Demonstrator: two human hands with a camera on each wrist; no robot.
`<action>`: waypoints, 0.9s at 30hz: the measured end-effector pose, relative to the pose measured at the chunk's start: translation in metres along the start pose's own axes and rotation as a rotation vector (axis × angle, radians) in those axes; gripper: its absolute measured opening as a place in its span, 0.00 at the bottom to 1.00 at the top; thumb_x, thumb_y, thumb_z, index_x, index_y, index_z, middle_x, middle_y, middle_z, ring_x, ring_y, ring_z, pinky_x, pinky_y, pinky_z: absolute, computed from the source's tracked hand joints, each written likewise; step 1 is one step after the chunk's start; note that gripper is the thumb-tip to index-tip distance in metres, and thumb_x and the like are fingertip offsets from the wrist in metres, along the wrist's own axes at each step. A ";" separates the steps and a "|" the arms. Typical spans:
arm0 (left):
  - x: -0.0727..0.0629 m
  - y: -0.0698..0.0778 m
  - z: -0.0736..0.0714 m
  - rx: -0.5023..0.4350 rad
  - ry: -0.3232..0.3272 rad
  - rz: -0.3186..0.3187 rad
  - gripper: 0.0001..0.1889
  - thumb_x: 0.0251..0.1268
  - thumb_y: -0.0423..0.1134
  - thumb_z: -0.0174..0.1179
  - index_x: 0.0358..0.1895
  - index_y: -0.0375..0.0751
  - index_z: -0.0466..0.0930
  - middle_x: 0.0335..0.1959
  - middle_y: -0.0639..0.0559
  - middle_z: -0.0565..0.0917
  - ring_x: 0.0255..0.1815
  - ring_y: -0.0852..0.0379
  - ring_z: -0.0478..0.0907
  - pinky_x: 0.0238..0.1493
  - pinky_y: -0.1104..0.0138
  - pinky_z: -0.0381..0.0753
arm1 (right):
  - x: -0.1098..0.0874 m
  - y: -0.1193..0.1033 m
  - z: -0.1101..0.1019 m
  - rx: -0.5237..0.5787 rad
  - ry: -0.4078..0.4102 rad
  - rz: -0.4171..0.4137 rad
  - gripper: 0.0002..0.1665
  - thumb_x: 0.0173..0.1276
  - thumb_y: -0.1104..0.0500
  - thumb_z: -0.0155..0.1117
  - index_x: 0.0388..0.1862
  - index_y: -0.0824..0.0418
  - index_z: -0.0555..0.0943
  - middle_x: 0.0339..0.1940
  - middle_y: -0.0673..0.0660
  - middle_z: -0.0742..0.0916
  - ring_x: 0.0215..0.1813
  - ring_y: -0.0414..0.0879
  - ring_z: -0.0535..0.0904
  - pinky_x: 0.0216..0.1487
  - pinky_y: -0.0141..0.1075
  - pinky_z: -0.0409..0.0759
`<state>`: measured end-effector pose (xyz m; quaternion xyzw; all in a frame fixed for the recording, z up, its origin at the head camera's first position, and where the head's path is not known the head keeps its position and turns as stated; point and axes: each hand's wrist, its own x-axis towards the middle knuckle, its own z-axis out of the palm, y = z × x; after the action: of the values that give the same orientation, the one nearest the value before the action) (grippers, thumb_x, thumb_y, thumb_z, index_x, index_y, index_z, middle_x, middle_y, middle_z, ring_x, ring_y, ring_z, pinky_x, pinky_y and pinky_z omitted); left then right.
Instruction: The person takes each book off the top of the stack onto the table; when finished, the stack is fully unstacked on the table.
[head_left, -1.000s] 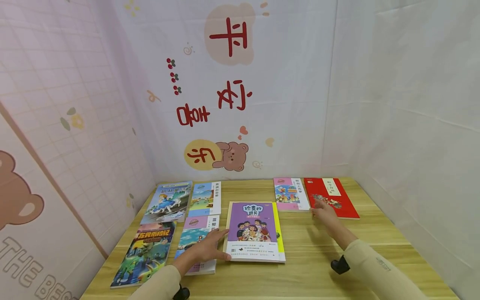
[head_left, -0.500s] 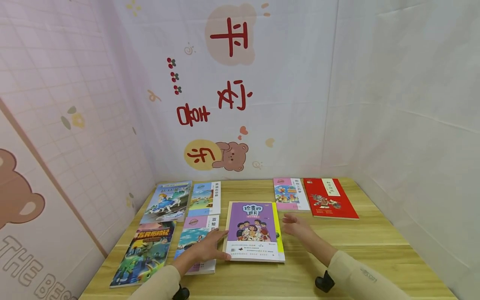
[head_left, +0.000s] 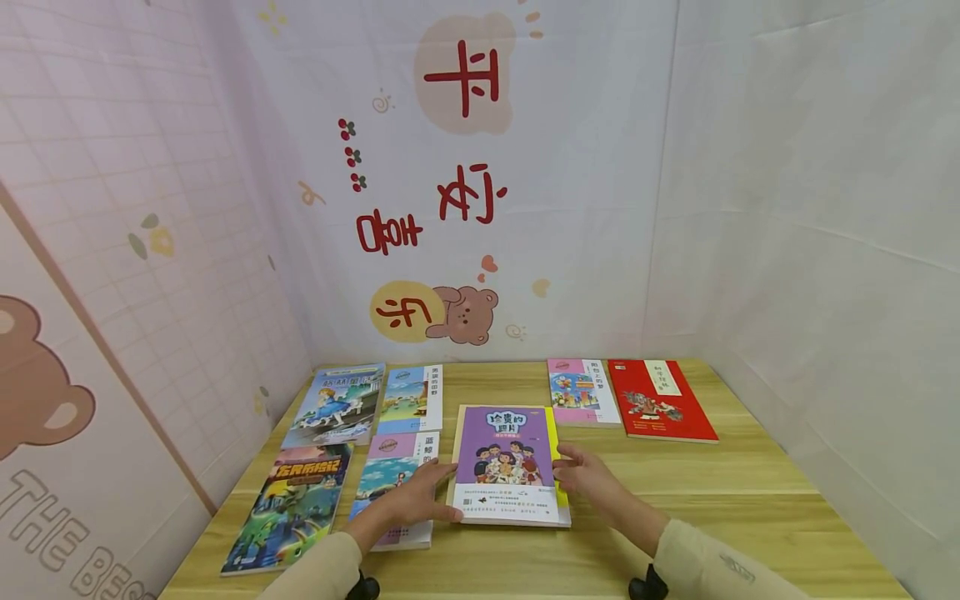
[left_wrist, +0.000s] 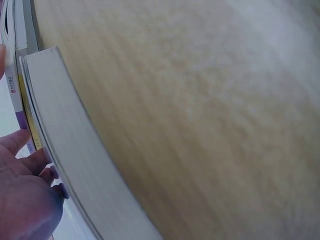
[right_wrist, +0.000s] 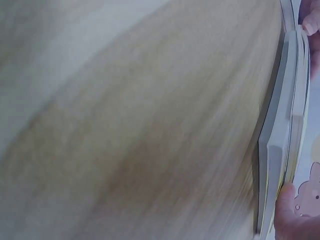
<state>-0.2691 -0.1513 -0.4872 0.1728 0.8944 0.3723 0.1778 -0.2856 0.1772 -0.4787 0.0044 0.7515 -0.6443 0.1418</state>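
Observation:
A purple-covered book [head_left: 504,463] tops a small stack on the wooden table; a yellow book [head_left: 554,427] shows along its right side. My left hand [head_left: 408,502] lies over part of the whale-cover book [head_left: 384,467], its thumb at the stack's front left corner and its fingers at the left edge. On the opposite side my right hand [head_left: 594,485] has its fingertips at the stack's right edge. The left wrist view catches fingers [left_wrist: 22,155] against the book edges beside a thick white page block [left_wrist: 82,135]. The right thumb [right_wrist: 286,197] touches the stacked page edges [right_wrist: 282,135] in the right wrist view.
To the left lie a dinosaur book [head_left: 288,508], a light blue fairy-tale book [head_left: 335,406] and a blue-yellow book [head_left: 407,400]. A pink book [head_left: 577,390] and a red book [head_left: 660,398] lie at the back right. Cloth walls [head_left: 570,167] surround the table [head_left: 720,517].
My right hand has come from the red book leftward to the stack's right edge. The red book has shifted slightly. My left hand has stayed at the stack's left side.

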 end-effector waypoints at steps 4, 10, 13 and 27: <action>0.000 0.001 0.000 0.006 0.003 0.000 0.46 0.57 0.51 0.73 0.76 0.40 0.61 0.77 0.31 0.53 0.77 0.30 0.42 0.66 0.31 0.52 | -0.004 0.000 0.001 0.011 -0.003 0.011 0.32 0.70 0.69 0.56 0.71 0.77 0.62 0.59 0.72 0.79 0.58 0.61 0.78 0.57 0.54 0.77; 0.000 0.000 0.000 0.020 -0.006 0.003 0.46 0.58 0.53 0.71 0.76 0.39 0.61 0.77 0.32 0.54 0.78 0.31 0.42 0.66 0.31 0.51 | -0.007 0.000 0.001 0.021 -0.011 0.048 0.32 0.71 0.69 0.55 0.71 0.78 0.61 0.62 0.74 0.77 0.60 0.62 0.77 0.58 0.53 0.78; 0.000 -0.002 -0.001 0.022 -0.013 0.006 0.46 0.59 0.54 0.71 0.77 0.39 0.60 0.77 0.32 0.54 0.78 0.31 0.41 0.66 0.31 0.50 | -0.007 0.001 0.001 0.024 -0.006 0.049 0.32 0.71 0.69 0.55 0.71 0.78 0.61 0.62 0.74 0.77 0.60 0.61 0.78 0.57 0.53 0.78; -0.001 -0.002 0.002 0.089 -0.022 0.064 0.39 0.64 0.57 0.65 0.75 0.46 0.65 0.76 0.31 0.56 0.77 0.28 0.39 0.64 0.27 0.47 | -0.007 0.012 -0.003 -0.039 0.079 -0.062 0.32 0.66 0.72 0.56 0.68 0.83 0.63 0.55 0.75 0.79 0.55 0.61 0.79 0.55 0.53 0.79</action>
<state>-0.2673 -0.1516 -0.4899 0.2133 0.9020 0.3357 0.1679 -0.2775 0.1838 -0.4885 0.0039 0.7689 -0.6327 0.0922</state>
